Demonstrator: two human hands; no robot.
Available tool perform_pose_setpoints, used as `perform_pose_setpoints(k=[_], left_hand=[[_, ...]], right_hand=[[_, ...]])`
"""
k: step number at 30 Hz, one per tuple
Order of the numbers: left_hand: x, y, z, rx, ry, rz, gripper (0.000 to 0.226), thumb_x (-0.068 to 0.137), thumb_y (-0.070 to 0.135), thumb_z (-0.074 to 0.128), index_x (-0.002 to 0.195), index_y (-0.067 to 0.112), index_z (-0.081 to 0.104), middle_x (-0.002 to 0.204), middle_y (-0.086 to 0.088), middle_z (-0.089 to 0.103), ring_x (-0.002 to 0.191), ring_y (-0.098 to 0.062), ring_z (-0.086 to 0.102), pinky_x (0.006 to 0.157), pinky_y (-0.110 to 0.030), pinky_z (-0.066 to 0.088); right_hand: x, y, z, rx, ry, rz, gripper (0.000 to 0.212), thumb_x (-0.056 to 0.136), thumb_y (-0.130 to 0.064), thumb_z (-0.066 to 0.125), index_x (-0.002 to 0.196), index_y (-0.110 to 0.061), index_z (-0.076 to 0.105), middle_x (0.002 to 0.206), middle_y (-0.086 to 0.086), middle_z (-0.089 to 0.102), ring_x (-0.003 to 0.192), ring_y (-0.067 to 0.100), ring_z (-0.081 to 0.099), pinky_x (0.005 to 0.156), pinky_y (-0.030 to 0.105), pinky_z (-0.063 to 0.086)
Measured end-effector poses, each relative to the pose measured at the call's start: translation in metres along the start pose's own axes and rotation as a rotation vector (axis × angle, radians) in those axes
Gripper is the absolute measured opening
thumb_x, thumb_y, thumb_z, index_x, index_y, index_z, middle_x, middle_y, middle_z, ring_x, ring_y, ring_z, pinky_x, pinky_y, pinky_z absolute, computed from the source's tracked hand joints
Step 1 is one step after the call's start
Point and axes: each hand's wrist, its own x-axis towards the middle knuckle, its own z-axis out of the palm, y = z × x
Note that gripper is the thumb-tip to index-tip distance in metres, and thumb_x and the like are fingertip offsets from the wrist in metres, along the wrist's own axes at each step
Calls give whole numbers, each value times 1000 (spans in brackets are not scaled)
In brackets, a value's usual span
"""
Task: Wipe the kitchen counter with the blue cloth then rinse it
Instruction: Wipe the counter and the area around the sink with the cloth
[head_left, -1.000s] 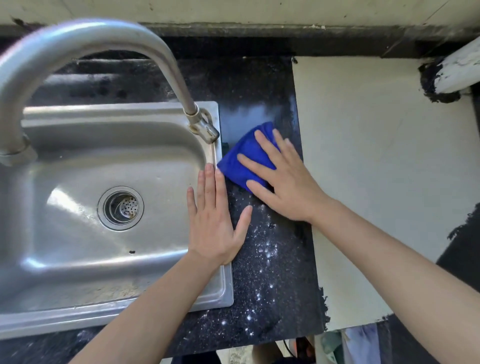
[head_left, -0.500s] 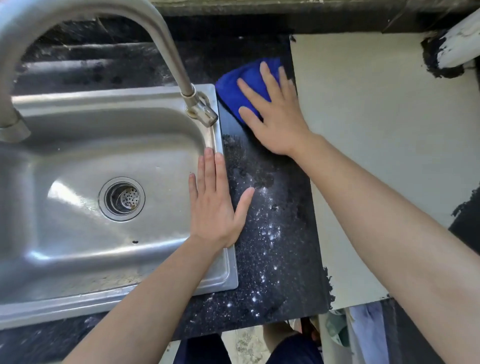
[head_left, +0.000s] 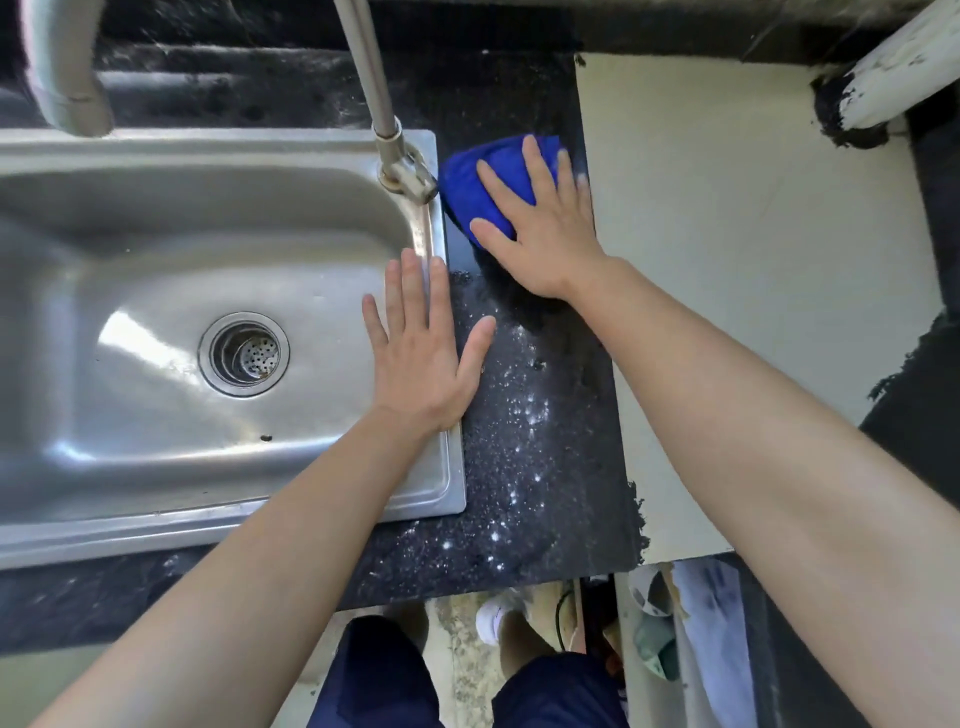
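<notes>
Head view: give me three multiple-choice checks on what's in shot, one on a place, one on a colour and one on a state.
1. Where does the cloth lie?
A) in the basin
B) on the dark counter, right of the sink
C) on the floor

2. What colour is it?
A) blue
B) red
C) white

3. The left hand is:
A) gripping the faucet
B) holding the cloth
C) flat, holding nothing

Answers:
1. B: it lies beside the sink under the right hand.
2. A: it is plainly blue.
3. C: its straight fingers lie across the sink's edge and the counter.
</notes>
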Motion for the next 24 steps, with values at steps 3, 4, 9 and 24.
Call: perform_pose_setpoints(k=[3,4,9,24], left_hand=[[-24,-13,-6,-9,43,-94,80,96,63,-2,160,16,4,167,-11,-10,153,-28,-15,121,-56,-7],[-38,-21,-7,-2,58,-124,79,96,62,-1,160,17,8,167,-12,-7,153,-28,-13,121,-56,-6],[-111,-45,-6,144,-59,-202,81,94,65,1,160,20,17,168,-12,-2,154,-27,-11,121,-55,-8],[-130,-35,8,331,-49,-213,83,91,73,3,159,29,15,168,-3,11,154,-25,5,123,-51,8]], right_hand=[[-16,-12,16,27,12,-27,62,103,-60,24,159,-42,5,167,7,-19,151,39,-21,123,53,-8],[-34,-14,26,26,11,-82,62,103,-59,24,159,-42,6,167,7,-18,151,39,-20,124,54,-8],[-155,-1,73,25,-27,-330,61,102,-58,28,159,-40,16,169,6,-11,153,37,-17,125,53,-4],[-24,29,10,-34,111,-58,72,96,-71,20,160,-39,9,168,12,-10,152,42,-14,123,55,-7]])
